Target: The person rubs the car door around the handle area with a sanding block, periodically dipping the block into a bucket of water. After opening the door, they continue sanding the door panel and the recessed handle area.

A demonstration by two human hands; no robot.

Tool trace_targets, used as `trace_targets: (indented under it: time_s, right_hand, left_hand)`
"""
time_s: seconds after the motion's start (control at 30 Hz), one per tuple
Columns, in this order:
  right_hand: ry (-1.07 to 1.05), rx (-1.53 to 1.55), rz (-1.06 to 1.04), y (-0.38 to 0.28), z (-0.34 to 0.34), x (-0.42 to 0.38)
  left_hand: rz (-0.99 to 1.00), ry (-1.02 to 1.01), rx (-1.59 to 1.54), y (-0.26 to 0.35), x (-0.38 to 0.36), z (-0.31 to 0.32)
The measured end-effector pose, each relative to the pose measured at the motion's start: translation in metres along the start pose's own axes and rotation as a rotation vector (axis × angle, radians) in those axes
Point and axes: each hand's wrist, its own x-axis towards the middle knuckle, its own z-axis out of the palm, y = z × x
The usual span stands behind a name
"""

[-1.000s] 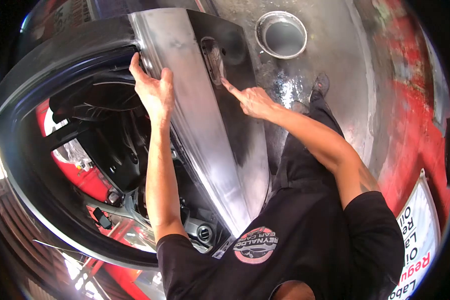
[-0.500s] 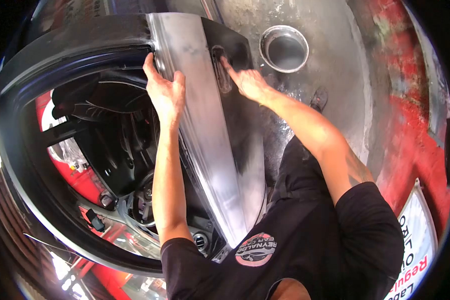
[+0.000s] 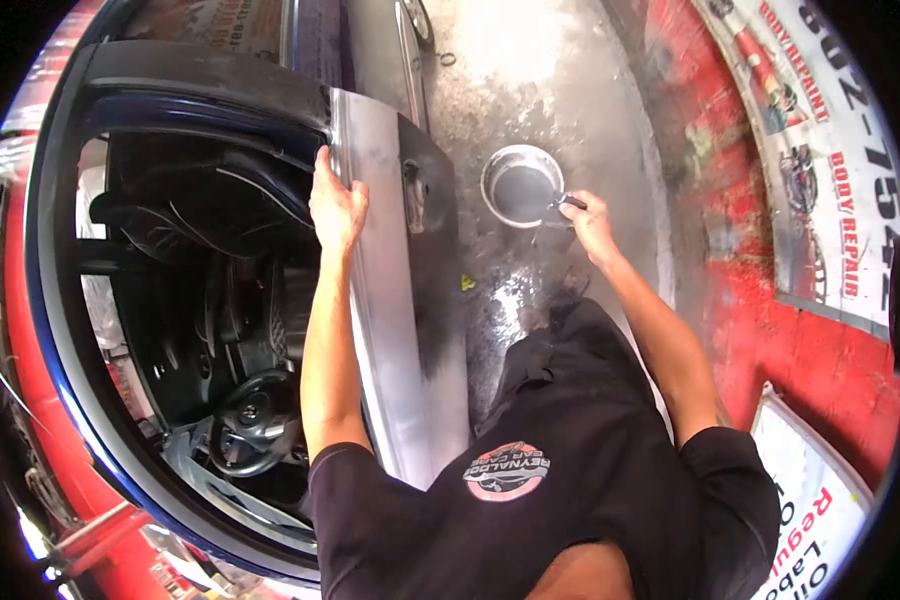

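My left hand [image 3: 338, 208] rests against the window edge of a car door [image 3: 366, 260], with its fingers stretched out and the thumb apart. The upper band of the door is bare and silvery, and darker grey lies below it around the handle recess [image 3: 415, 195]. Over the right rim of a round bucket [image 3: 489, 188] of grey liquid, my right hand [image 3: 594, 226] is closed on a small dark piece [image 3: 568, 201]. I cannot make out what kind of thing the piece is.
Inside the car are a black seat [image 3: 185, 190] and a steering wheel [image 3: 254, 422]. The wet concrete floor [image 3: 600, 110] runs beside the door. A red wall [image 3: 820, 350] with a printed banner [image 3: 835, 150] stands at the right. Another vehicle [image 3: 385, 60] is behind.
My right hand has left the handle recess and moved right to the bucket; a dark piece now shows in its fingers. My left hand stays on the window edge. The view has shifted.
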Motion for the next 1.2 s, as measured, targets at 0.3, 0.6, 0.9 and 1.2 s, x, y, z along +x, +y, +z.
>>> trace_targets:
  time_s: [0.3, 0.6, 0.9, 1.2]
  right_hand:
    - [-0.135, 0.483, 0.239, -0.070, -0.057, 0.031]
    - [-0.505, 0.320, 0.188, -0.107, -0.077, 0.127]
    - [-1.235, -0.178, -0.089, -0.195, 0.014, 0.160]
    - [-1.414, -0.366, -0.794, -0.285, 0.134, 0.149]
  left_hand:
    - [0.018, 0.155, 0.153, 0.012, -0.009, -0.004]
    - [-0.199, 0.190, -0.244, 0.162, -0.067, 0.096]
    - [-0.804, 0.354, -1.124, 0.261, -0.086, 0.144]
    - [-1.065, 0.831, -1.279, 0.182, -0.154, 0.181]
